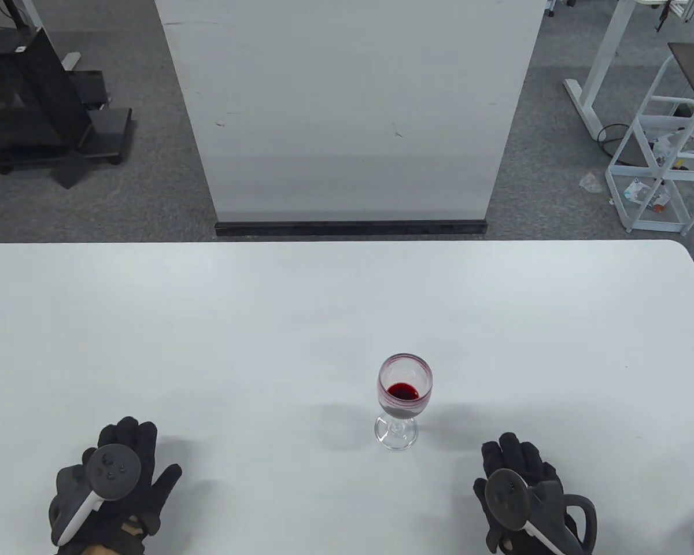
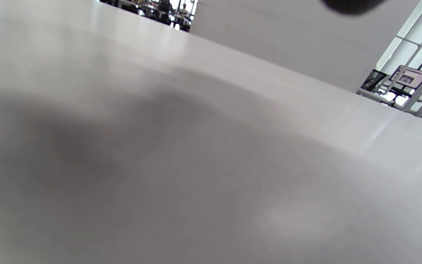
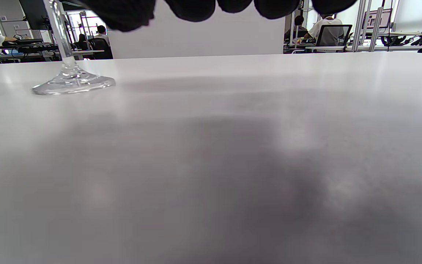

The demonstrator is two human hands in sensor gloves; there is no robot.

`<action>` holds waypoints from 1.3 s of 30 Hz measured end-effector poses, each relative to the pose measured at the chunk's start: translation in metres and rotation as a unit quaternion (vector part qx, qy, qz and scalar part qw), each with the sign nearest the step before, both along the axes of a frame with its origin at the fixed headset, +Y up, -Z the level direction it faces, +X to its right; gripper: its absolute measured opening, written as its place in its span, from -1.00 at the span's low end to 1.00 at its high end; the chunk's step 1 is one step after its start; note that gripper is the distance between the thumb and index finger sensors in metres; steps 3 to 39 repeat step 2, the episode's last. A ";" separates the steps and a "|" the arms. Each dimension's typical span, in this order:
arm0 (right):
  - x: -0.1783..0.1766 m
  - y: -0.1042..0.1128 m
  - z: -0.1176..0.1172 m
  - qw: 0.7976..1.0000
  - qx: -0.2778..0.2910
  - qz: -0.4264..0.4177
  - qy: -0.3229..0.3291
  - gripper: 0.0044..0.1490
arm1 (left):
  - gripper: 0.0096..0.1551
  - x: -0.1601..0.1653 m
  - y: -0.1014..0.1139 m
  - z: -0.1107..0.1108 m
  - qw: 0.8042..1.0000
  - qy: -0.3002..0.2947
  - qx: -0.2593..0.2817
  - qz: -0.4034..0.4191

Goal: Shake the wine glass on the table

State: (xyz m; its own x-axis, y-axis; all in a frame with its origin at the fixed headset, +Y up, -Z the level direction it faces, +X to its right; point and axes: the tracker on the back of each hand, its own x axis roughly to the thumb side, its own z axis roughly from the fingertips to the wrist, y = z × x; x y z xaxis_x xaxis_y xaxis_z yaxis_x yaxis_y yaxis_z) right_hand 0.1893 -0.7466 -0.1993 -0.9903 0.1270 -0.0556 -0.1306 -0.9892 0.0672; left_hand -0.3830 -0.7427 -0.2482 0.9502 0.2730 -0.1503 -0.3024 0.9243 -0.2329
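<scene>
At the lower left of the table view the left hand [image 1: 115, 485] lies palm down on the white table [image 1: 266, 324], fingers spread and holding nothing. Right of centre, low in the frame, the wine glass [image 1: 403, 400] stands upright with a little red wine in the bowl, apart from both hands. At the lower right the right hand [image 1: 523, 497] seems to rest flat as well, its fingertips [image 3: 192, 9] loosely apart, gripping nothing.

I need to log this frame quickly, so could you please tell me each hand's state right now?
Left hand: open, flat on the table, holding nothing.
Right hand: open, holding nothing, apart from the wine glass.
</scene>
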 end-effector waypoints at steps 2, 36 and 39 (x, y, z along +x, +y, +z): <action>0.000 0.000 0.000 1.000 -0.001 -0.001 0.000 -0.17 | -0.03 0.000 0.000 0.000 1.000 -0.002 0.000 0.000; 0.000 0.000 0.000 1.000 -0.001 -0.001 0.000 -0.17 | -0.03 0.000 0.000 0.000 1.000 -0.002 0.000 0.000; 0.000 0.000 0.000 1.000 -0.001 -0.001 0.000 -0.17 | -0.03 0.000 0.000 0.000 1.000 -0.002 0.000 0.000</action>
